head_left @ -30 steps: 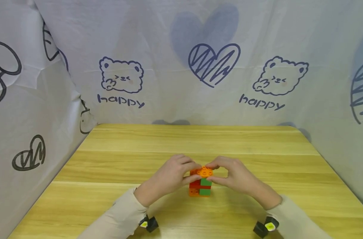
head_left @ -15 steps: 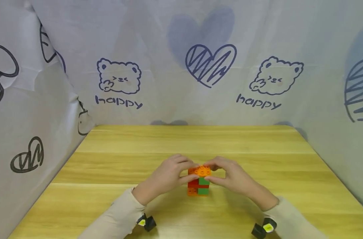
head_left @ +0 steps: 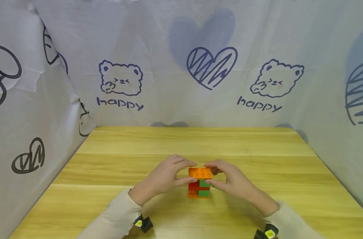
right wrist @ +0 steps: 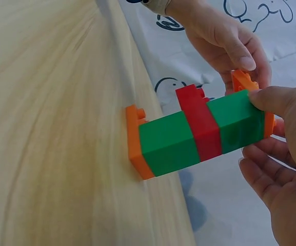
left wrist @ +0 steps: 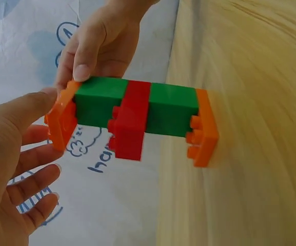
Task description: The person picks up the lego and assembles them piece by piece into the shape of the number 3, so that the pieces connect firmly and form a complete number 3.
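Note:
A small stack of toy building blocks stands on the wooden table. Its top orange plate is studded and overhangs to the left. Beneath it sit a green block, a wider red block, a second green block and a bottom orange plate. The left hand pinches the left part of the top plate, thumb on the near edge and fingers at the far edge. On the right end, the right hand does likewise, its thumb beside the upper green block. The far fingertips are partly hidden in the head view.
The wooden table stretches around the stack on every side. A white cloth with printed bears and hearts hangs behind and at both sides. Each wrist wears a small black camera.
The left hand's fingers have shifted slightly left, uncovering more of the top orange plate, which now sits squarer over the stack. The right hand stays at the right end.

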`<state>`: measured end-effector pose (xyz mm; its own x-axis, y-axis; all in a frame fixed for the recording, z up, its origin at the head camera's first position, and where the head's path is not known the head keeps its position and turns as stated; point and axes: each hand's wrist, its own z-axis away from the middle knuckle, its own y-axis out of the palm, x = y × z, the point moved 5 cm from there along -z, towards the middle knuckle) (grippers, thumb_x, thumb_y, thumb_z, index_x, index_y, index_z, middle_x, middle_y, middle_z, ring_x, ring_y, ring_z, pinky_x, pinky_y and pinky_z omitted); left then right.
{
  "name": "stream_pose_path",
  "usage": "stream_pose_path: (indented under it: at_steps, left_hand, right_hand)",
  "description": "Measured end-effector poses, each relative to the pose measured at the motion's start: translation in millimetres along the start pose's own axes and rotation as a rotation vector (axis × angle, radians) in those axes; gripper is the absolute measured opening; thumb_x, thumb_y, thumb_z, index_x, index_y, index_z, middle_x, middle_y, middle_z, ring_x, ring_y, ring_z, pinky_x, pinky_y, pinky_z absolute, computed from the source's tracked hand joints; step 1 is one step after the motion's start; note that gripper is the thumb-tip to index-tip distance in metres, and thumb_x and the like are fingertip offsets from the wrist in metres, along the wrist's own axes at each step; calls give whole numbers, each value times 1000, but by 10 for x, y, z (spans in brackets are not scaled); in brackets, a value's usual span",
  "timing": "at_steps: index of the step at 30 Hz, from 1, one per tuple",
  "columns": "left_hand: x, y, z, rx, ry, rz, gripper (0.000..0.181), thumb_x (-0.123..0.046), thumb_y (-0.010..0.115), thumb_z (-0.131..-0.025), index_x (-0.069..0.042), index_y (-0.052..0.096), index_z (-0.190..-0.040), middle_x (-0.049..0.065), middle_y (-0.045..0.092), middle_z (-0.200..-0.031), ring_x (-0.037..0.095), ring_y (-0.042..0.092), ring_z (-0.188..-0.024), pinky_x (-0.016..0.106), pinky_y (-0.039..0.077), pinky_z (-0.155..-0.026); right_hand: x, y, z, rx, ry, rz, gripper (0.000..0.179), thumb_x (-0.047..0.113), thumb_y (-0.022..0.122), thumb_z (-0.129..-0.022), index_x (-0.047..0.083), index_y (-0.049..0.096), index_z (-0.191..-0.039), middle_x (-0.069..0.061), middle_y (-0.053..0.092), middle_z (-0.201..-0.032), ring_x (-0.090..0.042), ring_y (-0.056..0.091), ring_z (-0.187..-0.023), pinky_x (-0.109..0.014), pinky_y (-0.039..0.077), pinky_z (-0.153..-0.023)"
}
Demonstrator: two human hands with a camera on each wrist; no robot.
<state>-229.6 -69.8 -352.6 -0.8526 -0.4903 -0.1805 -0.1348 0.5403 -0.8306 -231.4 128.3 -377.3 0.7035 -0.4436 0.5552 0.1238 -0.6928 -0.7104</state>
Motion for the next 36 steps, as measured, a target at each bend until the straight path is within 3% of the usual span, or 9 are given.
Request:
stream_pose_path:
  at_steps: [5,13,17,27,36]
  left_hand:
    - [69,6,73,-12,-26,22,47,-41,73,-87,-11,66,-123,1,68,-115,18,61,-105,35,49,-93]
    - [177,52,214,15,-122,41,54,-42,72,-87,-9,62,-129,1,67,-115,18,59,-107,38,49,-93]
    - [207,80,255,21,-127,25,55,-42,75,-85,-8,63,-127,1,67,-116,18,59,-107,38,49,-93]
    - [209,250,280,53,-58,-28,52,-48,76,-81,-10,68,-116,1,69,-113,18,60,-105,38,47,-95]
    - [164,292,302,-20,73,-56,46,-40,82,-77,-8,69,-108,0,70,-102,16,62,-96,32,48,-91]
  right_hand:
    - [-15,24,42,-8,3,-9,49,20,77,-86,6,58,-129,4,64,-112,-8,62,-93,-30,54,-82]
    - [-74,80,98,2,37,-39,52,18,77,-86,4,53,-130,-1,66,-114,-10,64,-95,-31,54,-84]
    - [-99,114,115,25,46,-75,50,19,75,-88,6,51,-129,0,66,-113,-11,64,-98,-31,53,-86]
    - [-176,167,167,92,75,-14,52,27,75,-88,8,50,-130,-1,64,-118,-11,63,-99,-32,53,-86]
    - [-249,214,196,107,72,-23,46,35,70,-91,14,51,-126,3,65,-116,-10,64,-98,-34,54,-85]
